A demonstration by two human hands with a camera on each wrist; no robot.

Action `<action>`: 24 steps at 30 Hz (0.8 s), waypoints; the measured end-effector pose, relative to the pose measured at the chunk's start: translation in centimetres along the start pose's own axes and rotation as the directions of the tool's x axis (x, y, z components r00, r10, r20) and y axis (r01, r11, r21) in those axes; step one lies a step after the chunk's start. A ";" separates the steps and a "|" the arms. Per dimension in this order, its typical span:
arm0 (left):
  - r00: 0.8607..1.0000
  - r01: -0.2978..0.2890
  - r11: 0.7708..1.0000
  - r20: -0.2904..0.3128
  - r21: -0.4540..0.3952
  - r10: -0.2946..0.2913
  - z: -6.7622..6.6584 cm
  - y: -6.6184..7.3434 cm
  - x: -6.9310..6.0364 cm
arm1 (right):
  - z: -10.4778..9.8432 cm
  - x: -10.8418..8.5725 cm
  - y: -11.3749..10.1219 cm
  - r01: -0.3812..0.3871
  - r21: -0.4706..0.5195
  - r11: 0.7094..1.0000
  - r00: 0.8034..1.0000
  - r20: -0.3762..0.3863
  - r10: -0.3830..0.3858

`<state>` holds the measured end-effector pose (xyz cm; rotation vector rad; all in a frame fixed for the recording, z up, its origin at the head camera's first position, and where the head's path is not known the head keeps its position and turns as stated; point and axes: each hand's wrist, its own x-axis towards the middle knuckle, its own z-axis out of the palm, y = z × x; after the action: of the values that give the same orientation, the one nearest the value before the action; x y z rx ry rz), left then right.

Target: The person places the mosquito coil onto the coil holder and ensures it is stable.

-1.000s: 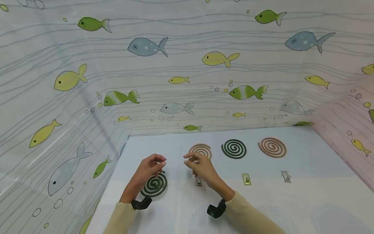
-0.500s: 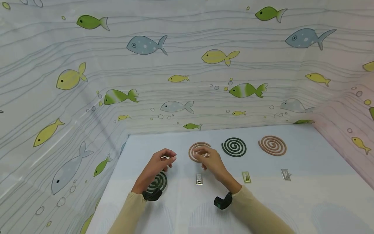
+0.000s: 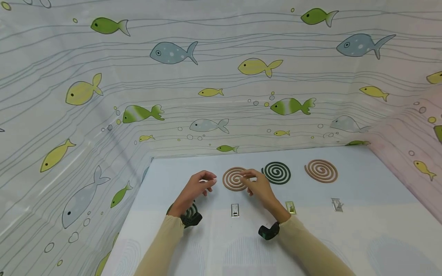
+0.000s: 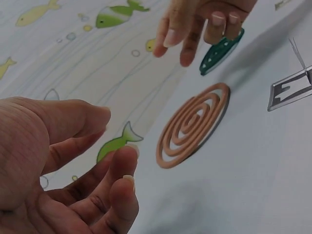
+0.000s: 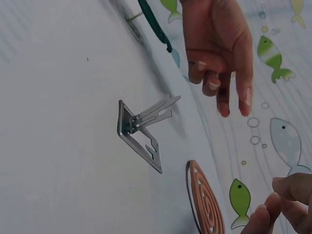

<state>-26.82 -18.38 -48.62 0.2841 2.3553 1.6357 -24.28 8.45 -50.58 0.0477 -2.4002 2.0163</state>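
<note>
My left hand [image 3: 198, 188] hovers above the table, fingers loosely bent and nothing in them. Partly hidden behind its wrist is a dark green mosquito coil [image 3: 191, 210]; in the right wrist view this coil [image 5: 155, 24] appears raised on a thin metal support. My right hand [image 3: 261, 188] also holds nothing, its fingertips over the right edge of a flat tan mosquito coil [image 3: 232, 180]. Just in front of that coil lies a silver metal coil stand [image 3: 235, 210]. Its prongs [image 5: 155, 114] are bent upward in the right wrist view.
A second green coil [image 3: 276, 173] and another tan coil [image 3: 321, 171] lie along the back. A gold-coloured stand [image 3: 291, 207] and a silver stand [image 3: 337, 205] sit before them. Fish-patterned sheeting [image 3: 210, 111] encloses the white table [image 3: 214, 245] behind and at the sides.
Both hands have moved to the right and slightly away from the body. The silver stand and tan coil, earlier partly covered by the right hand, now show more fully.
</note>
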 end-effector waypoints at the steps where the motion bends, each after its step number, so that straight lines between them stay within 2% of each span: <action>1: 1.000 0.002 1.000 -0.004 -0.001 -0.002 0.1 0.1 0.2 | -0.1 0.2 0.2 -0.004 -0.003 1.000 1.000 -0.004 0.004; 7: 1.000 0.025 0.999 0.001 -0.033 -0.025 0.5 0.1 1.3 | -0.4 0.6 0.7 -0.049 -0.018 0.999 0.999 -0.006 0.049; 15: 1.000 0.016 0.999 0.022 -0.043 -0.015 1.1 -0.3 2.5 | -0.3 1.1 1.6 -0.081 -0.031 0.996 0.996 -0.032 0.080; 24: 0.997 0.071 0.996 0.012 -0.061 -0.070 2.1 -1.0 3.5 | -0.2 1.4 2.4 -0.140 -0.040 0.989 0.988 -0.067 0.137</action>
<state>-29.43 -15.79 -50.64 0.1944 2.2760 1.6660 -25.79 9.04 -52.88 -0.1864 -2.4718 1.9831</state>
